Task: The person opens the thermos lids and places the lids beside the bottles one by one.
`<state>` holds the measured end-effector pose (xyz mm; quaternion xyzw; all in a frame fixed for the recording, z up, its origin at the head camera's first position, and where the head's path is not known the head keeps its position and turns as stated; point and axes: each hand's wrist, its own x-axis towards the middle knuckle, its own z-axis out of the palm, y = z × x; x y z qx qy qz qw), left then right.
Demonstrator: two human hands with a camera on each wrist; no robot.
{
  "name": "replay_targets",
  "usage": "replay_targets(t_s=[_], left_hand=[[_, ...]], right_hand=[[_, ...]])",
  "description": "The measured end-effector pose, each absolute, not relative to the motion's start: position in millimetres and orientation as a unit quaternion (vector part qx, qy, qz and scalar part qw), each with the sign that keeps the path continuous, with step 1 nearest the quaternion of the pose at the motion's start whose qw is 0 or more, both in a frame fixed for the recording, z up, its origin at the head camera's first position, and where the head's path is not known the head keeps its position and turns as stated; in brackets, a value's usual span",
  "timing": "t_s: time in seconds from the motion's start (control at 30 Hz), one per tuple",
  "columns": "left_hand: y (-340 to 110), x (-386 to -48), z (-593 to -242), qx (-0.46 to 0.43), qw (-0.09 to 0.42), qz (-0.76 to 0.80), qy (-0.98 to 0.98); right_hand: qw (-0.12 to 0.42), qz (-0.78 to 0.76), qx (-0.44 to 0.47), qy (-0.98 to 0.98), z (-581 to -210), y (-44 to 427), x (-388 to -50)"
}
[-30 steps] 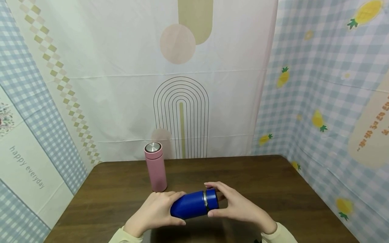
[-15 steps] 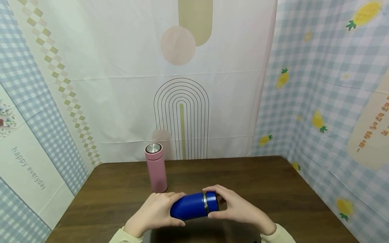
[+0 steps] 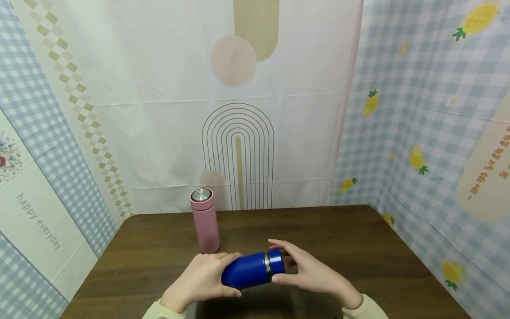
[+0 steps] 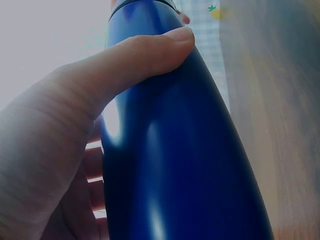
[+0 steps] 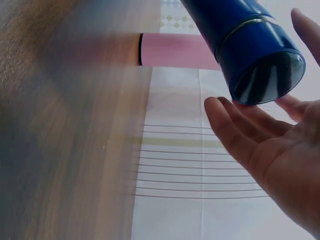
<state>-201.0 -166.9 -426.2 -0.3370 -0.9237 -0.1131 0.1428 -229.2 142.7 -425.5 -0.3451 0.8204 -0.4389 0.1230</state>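
Observation:
A blue thermos bottle [image 3: 249, 270] lies tilted in the air above the table, its capped end pointing right. My left hand [image 3: 203, 275] grips the bottle's body; in the left wrist view the thumb [image 4: 145, 55] crosses over its blue side. A silver ring divides the body from the blue cap [image 5: 267, 70], which is on the bottle. My right hand [image 3: 308, 268] is spread loosely around the cap. In the right wrist view its fingers [image 5: 240, 135] lie just below the cap and the thumb stands apart from it. Whether any fingertip touches the cap, I cannot tell.
A pink thermos bottle [image 3: 206, 226] with a steel-topped lid stands upright on the dark wooden table [image 3: 326, 230], just beyond my left hand. Printed cloths [image 3: 303, 133] hang behind the table and along both sides.
Half a second ago my right fingers lay on the cap; now they have lifted and spread away from it. The blue bottle has shifted slightly left in my left hand.

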Motion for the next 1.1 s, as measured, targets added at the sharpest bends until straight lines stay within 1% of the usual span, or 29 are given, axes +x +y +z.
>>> replay_targets(t_s=[0.17,0.27,0.43,0.7,0.9,1.1], left_hand=[[-167.6,-200.7,-424.4,-0.335,0.141,-0.115,-0.925],[-167.8,-200.6,-423.7,-0.334,0.137,-0.116,-0.925],[-167.9,-200.1,-423.6,-0.336,0.137,-0.118,-0.925],[-166.7,-199.3,-423.9,-0.337,0.134,-0.116,-0.924],[-166.1,-199.1,-424.0,-0.339,0.137,-0.116,-0.924],[-166.4,-198.9,-423.4,-0.337,0.138,-0.111,-0.925]], right_hand=[[0.141,-0.44,-0.336,0.821,-425.4,144.6,-231.8],[0.14,-0.441,-0.336,0.821,-425.4,145.1,-232.4],[0.131,-0.451,-0.338,0.816,-423.3,145.2,-231.6],[0.096,-0.443,-0.373,0.809,-425.6,147.2,-230.5],[0.094,-0.444,-0.378,0.807,-427.5,148.7,-230.2],[0.102,-0.442,-0.359,0.816,-427.4,150.2,-228.8]])
